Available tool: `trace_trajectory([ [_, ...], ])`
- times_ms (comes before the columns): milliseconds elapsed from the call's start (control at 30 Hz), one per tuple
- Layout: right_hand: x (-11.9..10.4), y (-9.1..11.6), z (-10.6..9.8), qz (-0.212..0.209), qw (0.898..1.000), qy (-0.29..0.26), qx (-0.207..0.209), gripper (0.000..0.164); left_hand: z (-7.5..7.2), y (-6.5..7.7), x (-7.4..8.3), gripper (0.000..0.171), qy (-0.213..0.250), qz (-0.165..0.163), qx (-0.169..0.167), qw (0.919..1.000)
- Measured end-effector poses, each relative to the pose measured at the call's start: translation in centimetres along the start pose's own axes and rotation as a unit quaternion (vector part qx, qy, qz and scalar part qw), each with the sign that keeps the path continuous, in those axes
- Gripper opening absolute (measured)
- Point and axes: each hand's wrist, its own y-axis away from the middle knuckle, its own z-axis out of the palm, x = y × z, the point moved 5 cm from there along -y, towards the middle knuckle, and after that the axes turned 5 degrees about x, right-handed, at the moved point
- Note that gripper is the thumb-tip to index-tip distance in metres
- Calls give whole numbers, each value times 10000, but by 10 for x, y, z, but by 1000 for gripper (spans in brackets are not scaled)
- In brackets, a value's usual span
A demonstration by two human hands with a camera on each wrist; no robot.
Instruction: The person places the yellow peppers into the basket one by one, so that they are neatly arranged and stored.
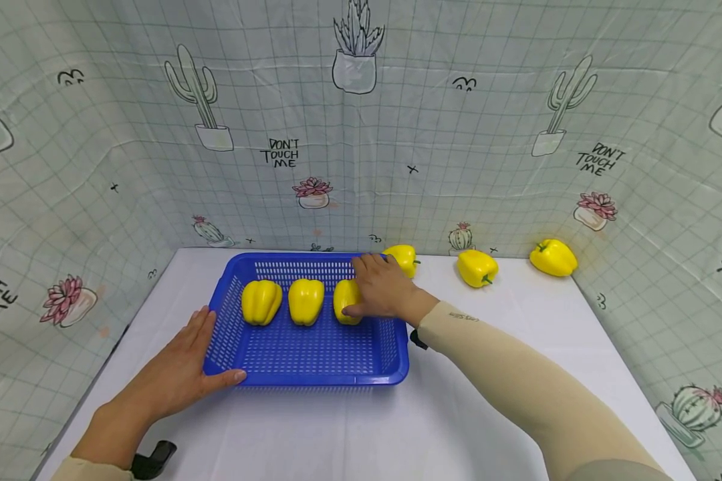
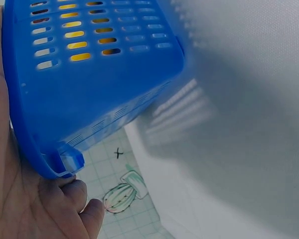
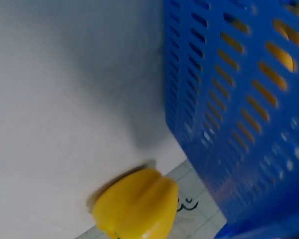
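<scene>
A blue slotted plastic basket stands on the white table with three yellow bell peppers in a row inside. My right hand reaches over the basket's right side and grips the rightmost bell pepper, thumb in front and fingers behind, covering part of it. Left of it stand the middle bell pepper and the leftmost bell pepper. My left hand rests on the basket's left front corner, fingers extended along the left rim and thumb at the front rim. In the left wrist view the palm lies against the blue rim.
Outside the basket, along the table's back edge, lie a yellow bell pepper partly hidden by the basket and right hand, another bell pepper and a far-right bell pepper. A patterned cloth hangs behind and at both sides.
</scene>
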Motion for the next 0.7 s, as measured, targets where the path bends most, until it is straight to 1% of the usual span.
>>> trace_trajectory([
  [67,8,3,-5,57,9998,-15,180,96,0,0,-1,132,-13,-8,0,10000],
  [200,29,11,-15,293,9969,-196,709,88,0,-1,-1,132,-41,-20,17,10000],
  [300,50,20,-19,559,9918,-307,1105,83,0,-1,-1,132,-46,-39,5,10000],
  [367,66,27,-19,785,9880,-339,1285,81,0,-1,-1,132,-41,-45,-4,10000],
  [433,84,35,-17,999,9844,-257,1422,78,0,-1,-1,133,-44,-68,-26,10000],
  [567,120,53,-7,1425,9794,5,1428,73,0,0,-1,134,-57,-58,-28,10000],
  [700,155,74,7,1892,9746,126,1187,67,0,-1,-1,134,-63,0,-5,10000],
])
